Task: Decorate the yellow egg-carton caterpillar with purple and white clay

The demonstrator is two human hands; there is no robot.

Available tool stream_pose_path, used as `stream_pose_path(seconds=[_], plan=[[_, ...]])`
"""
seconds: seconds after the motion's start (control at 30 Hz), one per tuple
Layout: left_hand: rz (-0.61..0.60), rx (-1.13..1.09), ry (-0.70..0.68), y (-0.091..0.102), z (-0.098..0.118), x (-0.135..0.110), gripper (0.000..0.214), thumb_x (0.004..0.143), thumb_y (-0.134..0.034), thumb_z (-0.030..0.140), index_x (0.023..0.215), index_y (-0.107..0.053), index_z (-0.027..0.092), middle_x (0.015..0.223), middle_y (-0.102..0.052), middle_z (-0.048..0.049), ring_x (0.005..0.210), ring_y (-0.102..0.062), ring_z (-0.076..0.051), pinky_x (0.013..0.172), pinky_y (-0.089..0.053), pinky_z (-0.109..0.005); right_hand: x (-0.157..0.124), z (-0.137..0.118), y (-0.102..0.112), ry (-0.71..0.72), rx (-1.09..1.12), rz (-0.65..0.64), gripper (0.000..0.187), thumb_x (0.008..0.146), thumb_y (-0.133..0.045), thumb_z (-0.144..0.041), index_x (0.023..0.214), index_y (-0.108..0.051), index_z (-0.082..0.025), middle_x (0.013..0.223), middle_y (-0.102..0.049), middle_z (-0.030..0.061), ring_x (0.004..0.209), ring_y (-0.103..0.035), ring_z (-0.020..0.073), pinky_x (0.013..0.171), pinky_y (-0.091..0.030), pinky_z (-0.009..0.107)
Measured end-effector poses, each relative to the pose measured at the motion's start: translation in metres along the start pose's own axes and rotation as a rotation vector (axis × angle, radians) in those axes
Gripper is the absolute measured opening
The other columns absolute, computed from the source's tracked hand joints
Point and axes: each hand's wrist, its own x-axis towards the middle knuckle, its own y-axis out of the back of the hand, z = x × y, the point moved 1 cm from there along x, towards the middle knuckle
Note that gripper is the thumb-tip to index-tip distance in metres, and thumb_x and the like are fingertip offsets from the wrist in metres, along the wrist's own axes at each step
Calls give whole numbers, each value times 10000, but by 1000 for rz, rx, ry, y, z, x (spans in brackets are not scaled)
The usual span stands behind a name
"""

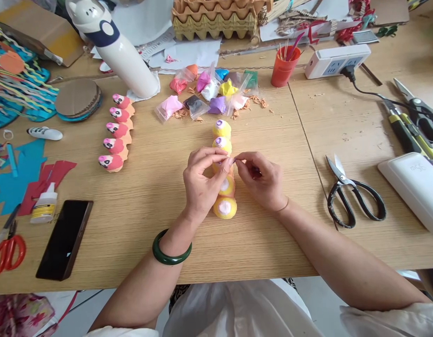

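A row of yellow egg-carton cups [222, 130] with pale purple clay discs on top runs down the middle of the wooden table [149, 224]. My left hand [202, 180] and my right hand [260, 180] meet just above the middle cups. Both pinch a tiny bit of something between thumb and fingertips; it is too small to name. A green bangle [170, 255] circles my left wrist. Several small bags of coloured clay [211, 91] lie beyond the yellow row.
A pink and orange cup row [117, 133] sits left, near a white bottle [113, 42]. A phone [64, 238], glue bottle [44, 206] and red scissors [7, 250] lie front left. Black scissors [355, 196], a white case [414, 187], a power strip [337, 61] and an orange cup [284, 68] are right.
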Motion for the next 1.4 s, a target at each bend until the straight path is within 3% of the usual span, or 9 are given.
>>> stream_pose_path(seconds=[0.27, 0.43, 0.57, 0.77, 0.87, 1.03, 1.17, 1.4], plan=[[-24, 20, 47, 3, -4, 0, 119, 961, -783, 341, 868, -806, 270, 1062, -800, -23, 1107, -707, -235, 1022, -555, -408, 0, 5, 2, 204, -179, 1, 170, 1067, -598, -239, 993, -750, -223, 808, -780, 12, 581, -587, 101, 606, -471, 259], [-41, 83, 44, 4, -3, 0, 109, 963, -766, 305, 874, -805, 256, 1082, -797, -20, 1126, -707, -221, 1038, -559, -387, 1, 5, 3, 359, -300, 12, 170, 1086, -585, -193, 1025, -743, -188, 776, -768, 7, 577, -595, 89, 576, -422, 244], [-32, 76, 16, 4, -3, 0, 91, 957, -772, 282, 882, -813, 252, 1074, -798, -20, 1112, -711, -219, 1032, -558, -385, 2, 7, 6, 398, -397, -6, 185, 1093, -584, -218, 1023, -753, -189, 703, -720, -3, 585, -588, 100, 578, -404, 255], [-41, 45, 10, 3, -5, 1, 71, 945, -790, 246, 877, -811, 251, 1059, -798, -12, 1085, -720, -203, 1018, -565, -370, 1, 4, 5, 276, -178, -39, 182, 1079, -595, -218, 1081, -771, -173, 821, -782, 26, 567, -540, 79, 571, -424, 239], [-22, -32, 59, 3, -5, 1, 66, 946, -801, 266, 883, -813, 250, 1062, -795, -18, 1087, -724, -206, 1018, -574, -376, 3, 1, 4, 80, 34, -26, 194, 1064, -619, -276, 1056, -778, -166, 783, -752, 9, 546, -491, 68, 542, -412, 227], [22, -48, 79, 2, -5, 0, 96, 975, -778, 291, 894, -803, 245, 1060, -794, -23, 1076, -732, -201, 1025, -579, -377, 7, -2, 2, -271, 320, -56, 423, 970, -715, -597, 893, -768, -185, 744, -694, 3, 587, -489, 84, 527, -401, 237], [24, -2, 53, 1, -4, -1, 127, 985, -774, 322, 893, -792, 237, 1047, -794, -26, 1066, -729, -199, 999, -585, -371, 8, -2, -1, -341, 371, -87, 483, 867, -800, -671, 845, -762, -190, 667, -613, -18, 572, -429, 85, 511, -353, 245], [27, 114, -100, 3, 4, 0, 156, 1044, -699, 276, 962, -823, 230, 1045, -801, -30, 1074, -719, -188, 1015, -579, -366, 8, -1, 0, -357, 394, -32, 470, 850, -819, -654, 810, -735, -193, 696, -643, -12, 595, -460, 90, 530, -388, 245]])
